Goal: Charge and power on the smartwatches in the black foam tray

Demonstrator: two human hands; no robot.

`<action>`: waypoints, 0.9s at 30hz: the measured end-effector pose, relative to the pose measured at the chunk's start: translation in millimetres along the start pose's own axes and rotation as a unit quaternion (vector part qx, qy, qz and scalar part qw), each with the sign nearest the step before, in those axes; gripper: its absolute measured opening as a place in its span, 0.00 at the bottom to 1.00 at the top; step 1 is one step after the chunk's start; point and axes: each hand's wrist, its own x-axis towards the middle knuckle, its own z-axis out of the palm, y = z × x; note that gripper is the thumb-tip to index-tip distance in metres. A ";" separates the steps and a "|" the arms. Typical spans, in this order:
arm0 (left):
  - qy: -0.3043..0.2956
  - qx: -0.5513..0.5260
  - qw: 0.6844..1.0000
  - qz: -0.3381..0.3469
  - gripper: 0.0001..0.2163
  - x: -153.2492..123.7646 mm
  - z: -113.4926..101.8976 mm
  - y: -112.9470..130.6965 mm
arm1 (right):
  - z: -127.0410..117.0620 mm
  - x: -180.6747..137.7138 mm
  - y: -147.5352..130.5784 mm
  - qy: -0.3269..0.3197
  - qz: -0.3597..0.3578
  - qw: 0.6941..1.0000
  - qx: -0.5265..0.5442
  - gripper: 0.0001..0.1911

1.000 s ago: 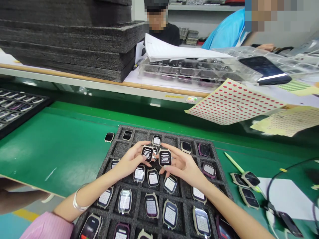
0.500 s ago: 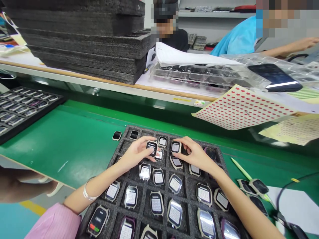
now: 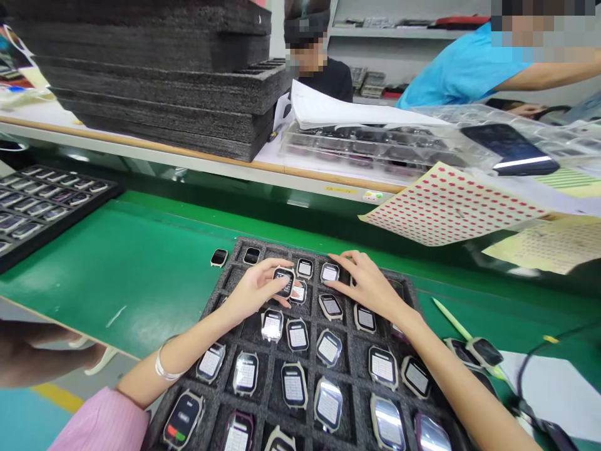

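Note:
My left hand (image 3: 260,285) pinches a smartwatch case (image 3: 284,282) with a pale frame and a lit screen, holding it above the grey foam tray (image 3: 277,351). Just behind it, another lit watch (image 3: 299,292) is partly covered. On the far side of the tray, my right hand (image 3: 369,282) has thumb and forefinger spread around a lit watch (image 3: 330,272) that sits in a compartment. One fingertip is beyond the watch and the thumb is on its near side; whether they touch it is hard to tell. Several more lit watches fill nearby compartments.
A dark watch (image 3: 219,257) lies on the green mat (image 3: 117,263) left of the tray. Another full tray (image 3: 42,207) is at far left. Black foam trays (image 3: 164,81) are stacked on the shelf. A green pen (image 3: 453,318) and cables lie right. Two people are beyond.
The watch in my right hand has gone down into its compartment, and the fingers have spread apart. My left hand stays nearly still with its watch. The co-worker in blue has shifted an arm.

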 end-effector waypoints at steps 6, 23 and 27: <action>0.002 -0.008 1.000 -0.006 0.19 -0.4 2.8 1.1 | -10.0 -25.5 8.0 -0.055 0.088 0.987 -0.119 0.15; -0.019 0.027 0.999 -0.024 0.23 -6.6 11.6 -6.9 | -34.1 -19.3 -77.3 0.011 0.178 0.755 0.631 0.17; -0.028 0.052 0.998 -0.016 0.22 -7.4 11.3 -11.6 | -20.8 -19.8 -83.6 -0.054 0.166 0.645 0.744 0.24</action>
